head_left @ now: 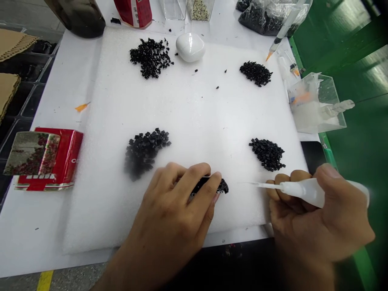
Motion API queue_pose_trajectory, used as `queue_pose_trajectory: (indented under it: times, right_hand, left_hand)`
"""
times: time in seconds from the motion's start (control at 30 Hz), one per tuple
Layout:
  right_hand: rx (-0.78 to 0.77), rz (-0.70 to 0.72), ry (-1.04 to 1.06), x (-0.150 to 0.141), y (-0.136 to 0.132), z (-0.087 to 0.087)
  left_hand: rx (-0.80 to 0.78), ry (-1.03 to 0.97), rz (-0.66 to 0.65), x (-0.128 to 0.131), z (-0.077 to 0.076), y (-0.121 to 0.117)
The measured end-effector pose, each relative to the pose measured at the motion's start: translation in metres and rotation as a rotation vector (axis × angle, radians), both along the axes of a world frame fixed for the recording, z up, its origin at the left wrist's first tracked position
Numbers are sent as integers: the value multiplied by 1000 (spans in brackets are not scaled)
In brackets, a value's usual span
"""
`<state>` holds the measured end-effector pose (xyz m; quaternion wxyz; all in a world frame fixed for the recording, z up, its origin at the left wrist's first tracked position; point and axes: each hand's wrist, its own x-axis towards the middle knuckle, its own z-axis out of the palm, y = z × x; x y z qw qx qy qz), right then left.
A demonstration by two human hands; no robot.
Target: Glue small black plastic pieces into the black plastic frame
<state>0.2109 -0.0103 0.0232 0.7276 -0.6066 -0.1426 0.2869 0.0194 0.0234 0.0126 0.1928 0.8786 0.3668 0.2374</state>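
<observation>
"Looking at the head view, what's the left hand doing?"

"Gripping a black piece down at the near side of the white foam. Fingers cover most of it, so I can't tell its full shape."

"And the right hand?"

"Closed round a white bottle, thumb on top. Its thin nozzle points at the black piece, but they're well apart, not touching."

"What about those heaps?"

"Four lots of black bits on the foam: far-left pile, far-right pile, near-left pile just beyond the left hand, and near-right pile beyond the nozzle. The near-left one's partly blurry. There's a shiny white stone right of the far-left pile too."

"Anything off to the sides?"

"Yep, a red box on the left with a metal case on it, plus a clear box on the right. A syringe slants tip-down near the far-right pile."
</observation>
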Motion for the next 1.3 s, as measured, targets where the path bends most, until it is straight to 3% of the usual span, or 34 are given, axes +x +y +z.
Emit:
queue_pose_trajectory:
  times: [0.2, 0.37, 0.5, 1.3]
  right_hand:
    - [-75, 106, -44, 8, -6, -1]
    - [-179, 188, -84, 8, -12, -6]
    - [-222, 182, -118, 6, -13, -8]
    - [-215, 191, -206, 5, -16, -17]
  left_hand:
    - [86, 24, -22, -6, -4, -6]
    - [-6, -105, 17, -7, -3, -13]
    - [-80, -184, 60, -6, -1, -21]
    - [-13, -221, 48, -5, -4, -22]
